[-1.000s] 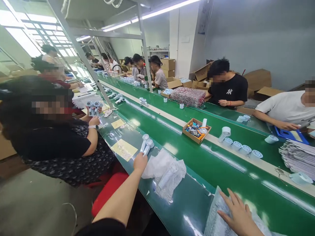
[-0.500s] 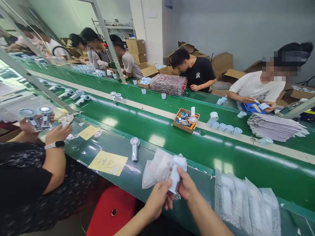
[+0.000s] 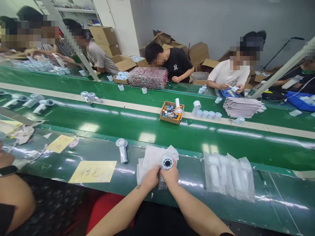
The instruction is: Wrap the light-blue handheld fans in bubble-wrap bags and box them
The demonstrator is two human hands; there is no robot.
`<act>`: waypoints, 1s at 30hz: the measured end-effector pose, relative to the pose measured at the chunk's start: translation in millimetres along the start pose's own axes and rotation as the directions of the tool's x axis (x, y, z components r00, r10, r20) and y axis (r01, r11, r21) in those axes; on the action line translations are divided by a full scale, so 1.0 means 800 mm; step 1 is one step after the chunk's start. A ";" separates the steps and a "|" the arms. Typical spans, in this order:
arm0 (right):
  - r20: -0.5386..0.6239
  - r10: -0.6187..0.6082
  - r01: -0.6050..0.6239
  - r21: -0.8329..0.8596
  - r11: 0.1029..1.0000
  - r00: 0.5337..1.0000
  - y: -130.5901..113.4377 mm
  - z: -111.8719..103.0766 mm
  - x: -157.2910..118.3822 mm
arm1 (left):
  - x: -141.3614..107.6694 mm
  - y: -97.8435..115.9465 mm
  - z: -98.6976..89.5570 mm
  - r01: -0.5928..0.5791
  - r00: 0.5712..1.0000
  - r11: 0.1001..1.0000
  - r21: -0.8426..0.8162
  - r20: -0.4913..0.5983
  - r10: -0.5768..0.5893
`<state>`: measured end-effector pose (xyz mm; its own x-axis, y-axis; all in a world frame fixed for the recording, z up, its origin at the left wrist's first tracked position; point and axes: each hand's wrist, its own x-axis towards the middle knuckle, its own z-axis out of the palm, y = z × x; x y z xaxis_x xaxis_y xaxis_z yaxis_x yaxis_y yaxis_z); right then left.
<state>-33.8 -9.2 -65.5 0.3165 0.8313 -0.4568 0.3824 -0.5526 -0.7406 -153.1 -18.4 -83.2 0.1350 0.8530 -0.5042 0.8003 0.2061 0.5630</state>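
Handheld fan (image 3: 167, 163) well right of yellow handwritten sheet (image 3: 92, 172); right hand's (image 3: 171, 175) fingers wrapped round handle. Left hand (image 3: 150, 177) closer to sheet; its fingers hidden, cannot tell grip. Fan probably light, stiff, slippery; grille maybe fragile, so hold by handle. Counted: one fan held, one silver-handled fan (image 3: 123, 153) just right of sheet, four filled pouches (image 3: 223, 173) farthest right.
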 end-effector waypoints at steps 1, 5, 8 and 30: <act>-0.014 0.011 -0.011 -0.008 1.000 1.000 0.003 -0.004 0.003 | 0.002 0.000 -0.001 -0.006 1.000 1.000 0.010 0.009 0.006; -0.086 0.042 -0.041 0.020 0.999 0.995 0.024 -0.048 0.021 | 0.008 0.002 -0.007 0.015 1.000 0.999 0.042 0.009 -0.016; -0.163 0.053 -0.045 0.054 0.998 0.985 0.043 -0.106 0.033 | 0.001 0.011 -0.005 0.032 0.999 0.997 0.068 -0.010 -0.031; -0.047 -0.159 0.151 -0.144 0.978 0.986 0.067 -0.211 0.055 | -0.004 0.081 0.049 -0.077 0.994 0.995 0.068 -0.071 0.082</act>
<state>146.9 -12.1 -42.5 0.2922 0.9049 -0.3095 0.5465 -0.4235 -0.7225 -78.5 -26.5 -70.6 0.1582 0.8990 -0.4084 0.8253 0.1066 0.5545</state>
